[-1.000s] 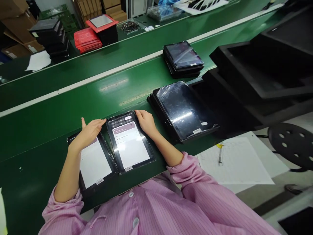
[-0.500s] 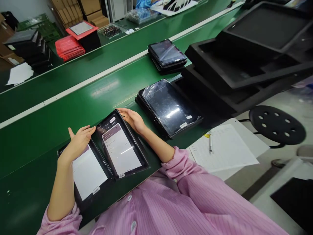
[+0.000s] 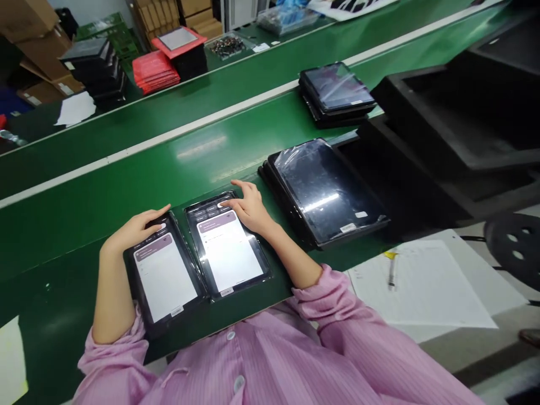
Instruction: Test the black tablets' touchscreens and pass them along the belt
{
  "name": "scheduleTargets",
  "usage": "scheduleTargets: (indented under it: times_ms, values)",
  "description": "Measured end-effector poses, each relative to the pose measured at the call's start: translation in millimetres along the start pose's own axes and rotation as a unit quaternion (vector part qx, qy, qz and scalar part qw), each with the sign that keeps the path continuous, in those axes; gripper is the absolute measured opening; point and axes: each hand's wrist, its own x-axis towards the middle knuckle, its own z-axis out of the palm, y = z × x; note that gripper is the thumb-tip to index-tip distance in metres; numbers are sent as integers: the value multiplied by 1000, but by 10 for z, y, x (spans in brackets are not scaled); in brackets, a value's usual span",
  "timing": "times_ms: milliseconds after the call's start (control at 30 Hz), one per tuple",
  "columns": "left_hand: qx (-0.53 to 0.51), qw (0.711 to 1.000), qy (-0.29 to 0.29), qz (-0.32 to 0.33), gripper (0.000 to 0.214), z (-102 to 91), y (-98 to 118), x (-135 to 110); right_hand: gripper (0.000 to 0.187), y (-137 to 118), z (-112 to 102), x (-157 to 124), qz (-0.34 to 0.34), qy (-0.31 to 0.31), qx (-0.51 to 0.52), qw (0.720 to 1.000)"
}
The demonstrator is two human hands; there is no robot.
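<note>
Two lit tablets lie side by side on the green belt [image 3: 105, 191] in front of me. My left hand [image 3: 135, 229] rests at the top of the left tablet [image 3: 164, 275], a fingertip touching its screen. On the right tablet [image 3: 228, 250], my right hand [image 3: 248, 207] presses a finger on the top of the screen, with the other fingers spread. Neither hand holds anything.
A stack of dark wrapped tablets [image 3: 327, 191] lies just right of my right hand, another stack [image 3: 337, 90] farther back. Black foam trays [image 3: 455, 124] fill the right. A paper sheet with a pen [image 3: 392, 270] lies at right. Red and black boxes [image 3: 154, 70] stand beyond the far belt.
Both hands left the edges of the right tablet, which now lies flat. The left hand moved onto the left tablet's top; the right hand's finger now touches the right tablet's screen.
</note>
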Motion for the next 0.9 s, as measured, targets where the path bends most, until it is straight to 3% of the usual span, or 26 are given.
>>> scheduleTargets:
  times_ms: [167,267,333,433,500,567,667,733,800,833,900]
  values:
    - [-45,999,-1,-12,67,-56,-8,-52,55,53,-17,-11,-17,53,41,998]
    - [-60,998,-10,-11,74,-91,-15,-129,55,124,-23,-14,-16,27,64,997]
    - [-47,999,-28,0,86,-82,13,-169,71,163,-5,-25,-12,-32,64,997]
    - [-15,999,-48,-3,107,-19,91,-177,110,200,37,-59,-25,-101,54,993]
    - [-1,999,-44,-18,117,28,127,-147,131,216,63,-79,-41,-117,48,991]
    - [-3,999,-34,-27,119,53,120,-101,139,234,90,-81,-43,-110,53,992]
    - [-32,999,13,-34,98,35,48,-38,121,263,126,-31,3,-42,100,994]
    - [-3,993,88,-83,66,5,13,-17,94,264,131,16,44,29,141,989]
    - [68,974,157,-147,48,-15,24,-25,69,229,105,37,65,95,162,980]
    - [95,968,172,-159,47,-17,49,-43,59,195,80,28,62,118,167,977]
    - [100,978,143,-118,48,1,125,-106,44,110,17,-44,24,131,169,977]
